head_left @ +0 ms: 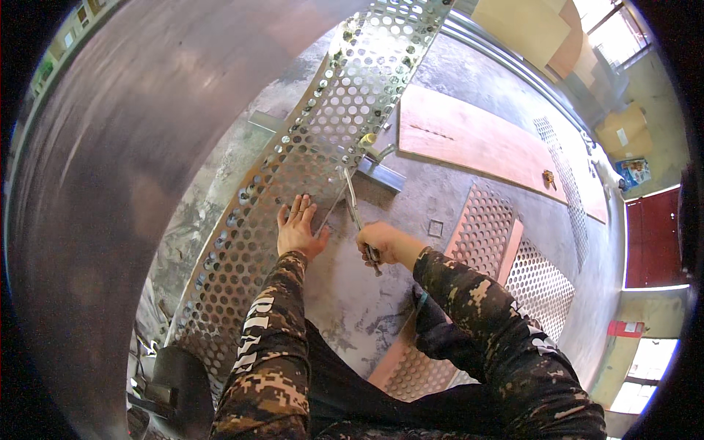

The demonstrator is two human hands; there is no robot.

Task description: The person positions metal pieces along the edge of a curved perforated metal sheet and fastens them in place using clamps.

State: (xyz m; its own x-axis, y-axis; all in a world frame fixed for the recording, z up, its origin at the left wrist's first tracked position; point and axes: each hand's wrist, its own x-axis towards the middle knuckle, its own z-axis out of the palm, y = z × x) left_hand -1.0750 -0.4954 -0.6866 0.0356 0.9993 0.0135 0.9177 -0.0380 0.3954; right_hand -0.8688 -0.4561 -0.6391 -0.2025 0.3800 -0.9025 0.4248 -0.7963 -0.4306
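Observation:
A long perforated metal sheet [253,220] with round holes runs from lower left up to the top. My left hand [297,231] lies flat on it near its right edge, fingers spread. My right hand [380,244] is closed round the dark handle of a slim silver hand tool [353,196], whose exact kind I cannot make out. The tool's far end reaches the sheet's right edge, beyond my left hand. Beneath the sheet lies a metal bar [381,176]. A small yellow and silver fitting [368,139] sits at the sheet's edge above the bar.
A huge curved dark metal surface [110,183] rises at left. Pinkish board [477,139] lies on the floor at right, with a small brass-coloured object [548,177] on it. Perforated pieces [541,282] lie beside my right arm. A red door [653,238] stands far right.

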